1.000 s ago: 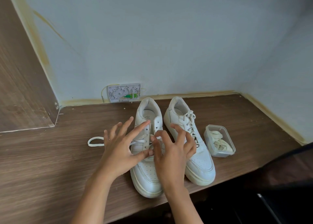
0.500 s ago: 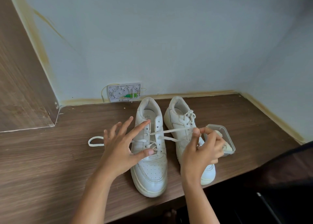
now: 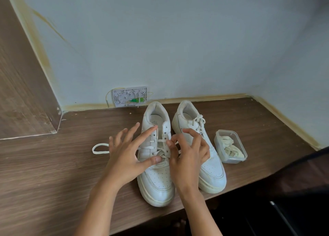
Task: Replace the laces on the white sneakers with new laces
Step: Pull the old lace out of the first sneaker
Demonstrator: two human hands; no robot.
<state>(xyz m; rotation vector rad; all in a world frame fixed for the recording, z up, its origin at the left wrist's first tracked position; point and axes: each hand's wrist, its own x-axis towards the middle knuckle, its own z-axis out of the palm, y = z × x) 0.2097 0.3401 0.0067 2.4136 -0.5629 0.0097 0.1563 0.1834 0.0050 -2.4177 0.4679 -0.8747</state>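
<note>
We see a wooden tabletop (image 3: 53,173) running up to a pale wall (image 3: 178,39), and a white wall plate (image 3: 130,96) with a green bit sits at the seam behind the shoes. Two white sneakers stand side by side near the front edge, toes toward us, heels to the wall, long axes running front to back. The left sneaker (image 3: 156,180) is half laced; the right sneaker (image 3: 211,171) is laced and tied. Just right of it sits a clear plastic container (image 3: 218,143) holding bundled cream laces (image 3: 230,148). A loop of white lace (image 3: 100,148) trails left on the wood. Our left hand (image 3: 122,157) is spread, thumb pressing the left sneaker's tongue. Our right hand (image 3: 188,155) pinches lace at an eyelet.
</note>
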